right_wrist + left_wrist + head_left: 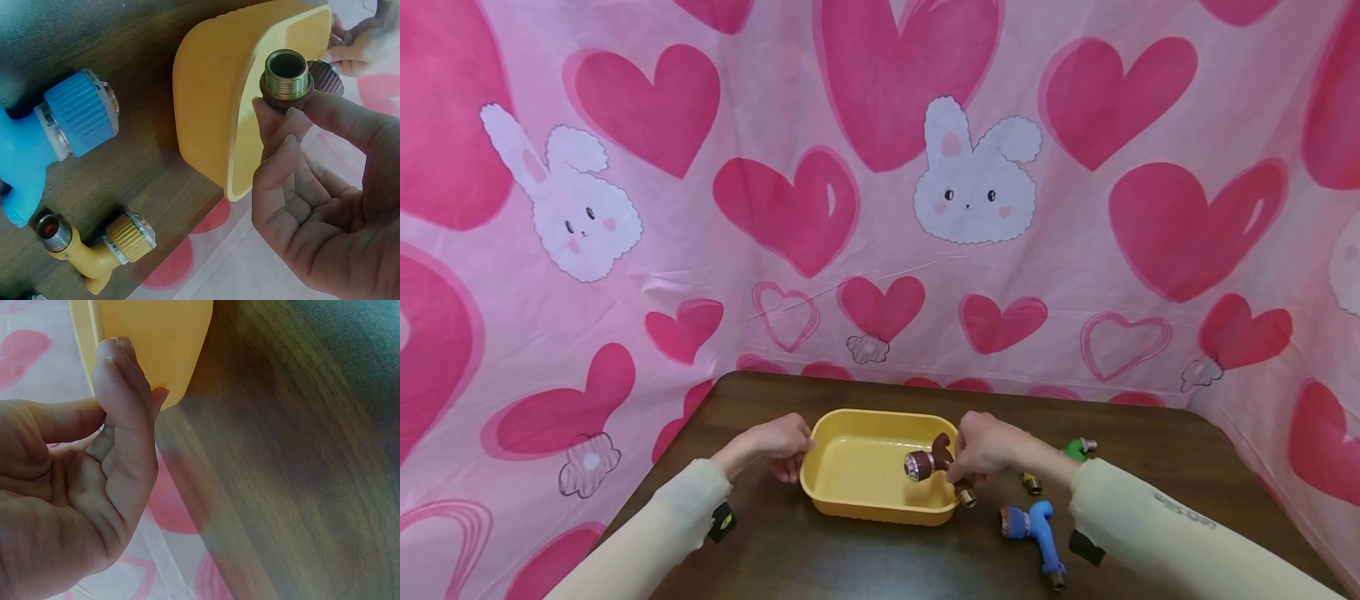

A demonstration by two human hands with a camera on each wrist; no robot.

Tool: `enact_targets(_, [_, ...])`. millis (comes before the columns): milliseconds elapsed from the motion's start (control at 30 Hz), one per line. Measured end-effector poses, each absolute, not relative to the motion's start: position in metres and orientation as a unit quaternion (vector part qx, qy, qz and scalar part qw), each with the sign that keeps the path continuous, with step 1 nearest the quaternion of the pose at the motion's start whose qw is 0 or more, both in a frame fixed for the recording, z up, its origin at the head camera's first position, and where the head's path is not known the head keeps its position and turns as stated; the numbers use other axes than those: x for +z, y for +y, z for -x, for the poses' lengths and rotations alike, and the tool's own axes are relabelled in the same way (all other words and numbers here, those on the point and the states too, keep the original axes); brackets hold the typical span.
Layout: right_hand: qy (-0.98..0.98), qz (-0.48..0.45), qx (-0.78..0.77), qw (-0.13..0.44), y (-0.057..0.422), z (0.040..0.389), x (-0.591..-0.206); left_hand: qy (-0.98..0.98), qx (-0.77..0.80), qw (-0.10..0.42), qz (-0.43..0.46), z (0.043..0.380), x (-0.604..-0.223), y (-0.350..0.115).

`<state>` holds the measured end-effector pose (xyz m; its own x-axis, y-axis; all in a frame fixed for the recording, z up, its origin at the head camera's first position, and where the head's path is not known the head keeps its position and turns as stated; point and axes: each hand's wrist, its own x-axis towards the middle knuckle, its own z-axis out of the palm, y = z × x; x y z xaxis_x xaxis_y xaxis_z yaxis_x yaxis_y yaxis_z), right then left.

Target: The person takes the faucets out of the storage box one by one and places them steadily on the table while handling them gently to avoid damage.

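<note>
A yellow plastic basin [880, 510] sits on the brown table. My left hand [782, 446] grips its left rim, thumb on one side of the wall and fingers on the other, as the left wrist view also shows. Over the basin's right end, my right hand [988, 450] pinches a dark brown tap [942, 454] near its brass threaded end [287, 74]. The tap's ribbed knob points left, above the basin floor. Nothing else shows inside the basin.
On the table right of the basin lie a blue tap [1037, 529], a yellow tap [94, 256] and a green tap [1078, 448]; the right forearm partly covers the yellow one. A pink heart-patterned cloth [880, 250] hangs behind the table.
</note>
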<state>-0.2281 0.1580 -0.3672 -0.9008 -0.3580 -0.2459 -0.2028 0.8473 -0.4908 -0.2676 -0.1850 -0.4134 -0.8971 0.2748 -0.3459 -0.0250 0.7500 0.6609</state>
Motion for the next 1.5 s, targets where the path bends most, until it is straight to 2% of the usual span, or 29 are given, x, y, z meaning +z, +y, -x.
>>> enact_targets(1500, [0.929, 0.159, -0.293, 0.162, 0.193, 0.211, -0.375, 0.910, 0.349, 0.216, -0.063, 0.267, -0.413, -0.184])
